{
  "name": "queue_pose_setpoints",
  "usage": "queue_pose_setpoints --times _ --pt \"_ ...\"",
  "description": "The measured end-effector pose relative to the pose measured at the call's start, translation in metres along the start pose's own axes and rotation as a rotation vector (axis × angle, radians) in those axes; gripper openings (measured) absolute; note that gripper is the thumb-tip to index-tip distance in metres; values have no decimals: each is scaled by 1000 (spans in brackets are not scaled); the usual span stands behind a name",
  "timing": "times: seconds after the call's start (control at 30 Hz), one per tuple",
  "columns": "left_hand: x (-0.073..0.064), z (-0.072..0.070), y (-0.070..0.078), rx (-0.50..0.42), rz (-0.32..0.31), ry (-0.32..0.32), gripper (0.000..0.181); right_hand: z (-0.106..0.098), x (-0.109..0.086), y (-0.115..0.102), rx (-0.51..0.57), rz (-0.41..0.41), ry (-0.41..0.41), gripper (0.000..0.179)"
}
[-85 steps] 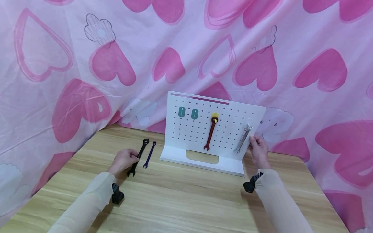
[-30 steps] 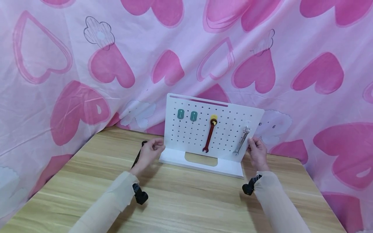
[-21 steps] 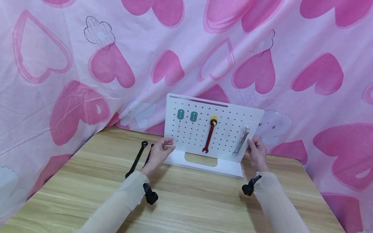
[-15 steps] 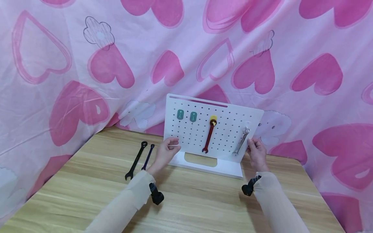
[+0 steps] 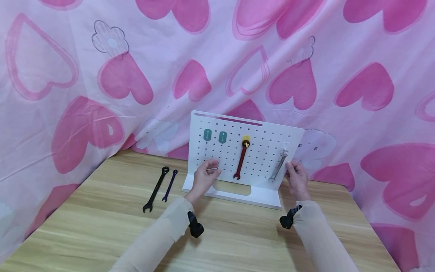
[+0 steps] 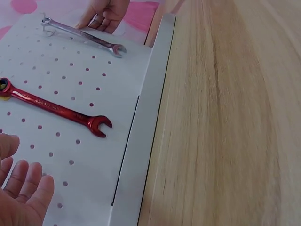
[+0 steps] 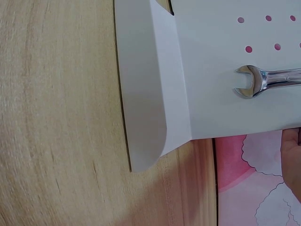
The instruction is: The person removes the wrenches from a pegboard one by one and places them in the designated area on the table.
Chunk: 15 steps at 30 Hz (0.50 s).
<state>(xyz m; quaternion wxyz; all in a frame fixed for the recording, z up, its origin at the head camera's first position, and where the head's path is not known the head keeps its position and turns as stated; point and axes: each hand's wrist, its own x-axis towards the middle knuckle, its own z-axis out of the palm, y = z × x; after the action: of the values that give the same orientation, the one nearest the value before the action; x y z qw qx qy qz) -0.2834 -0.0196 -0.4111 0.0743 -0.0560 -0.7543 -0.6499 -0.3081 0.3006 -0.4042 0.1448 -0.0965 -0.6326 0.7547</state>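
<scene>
A white pegboard [image 5: 217,151] stands on the table. My right hand [image 5: 297,179] grips its right edge, with the thumb near a silver combination wrench [image 5: 278,166] hanging there from a clear hook. Before the board's lower middle is my left hand [image 5: 205,178], fingers loosely bent and holding nothing. In the left wrist view, that hand's fingers [image 6: 33,181] are apart, below a red combination wrench [image 6: 51,106] that hangs from a yellow hook [image 5: 246,138]. Two green hooks [image 5: 207,135] on the board's upper left bear nothing.
On the wooden table [image 5: 238,241], left of the board, lie a black combination wrench [image 5: 156,189] and a smaller purple one [image 5: 170,186]. A pink heart-patterned cloth [image 5: 156,49] hangs close behind the board.
My left hand has left the black wrench on the table and moved right, past the purple wrench, to the front of the board. My right hand stays at the board's edge.
</scene>
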Motion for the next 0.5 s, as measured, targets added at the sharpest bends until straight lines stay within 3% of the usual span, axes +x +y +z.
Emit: queue_pose_setpoints --times 0.5 --pt "4 23 7 -29 -46 -3 35 3 0 -2 15 23 18 16"
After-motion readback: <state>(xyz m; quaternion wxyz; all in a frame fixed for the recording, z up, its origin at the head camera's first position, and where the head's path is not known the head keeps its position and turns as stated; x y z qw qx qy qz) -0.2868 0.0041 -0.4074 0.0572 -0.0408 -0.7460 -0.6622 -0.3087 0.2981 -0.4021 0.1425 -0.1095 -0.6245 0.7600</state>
